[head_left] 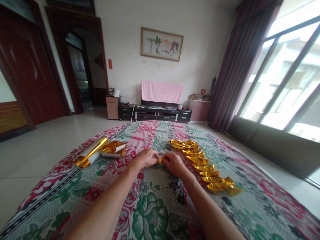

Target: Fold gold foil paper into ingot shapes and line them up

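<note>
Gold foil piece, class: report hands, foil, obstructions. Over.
Left hand, right hand: both pinching gold foil piece. Piece mostly hidden. Folded gold row rightward, nothing visibly blocking.

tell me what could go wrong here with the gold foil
The small gold piece between the left hand and right hand might tear if pulled hard. The right forearm lies beside the row of gold shapes, so a sideways move could knock some. The curled gold sheet, near the cloth's left edge, might roll off.
</note>
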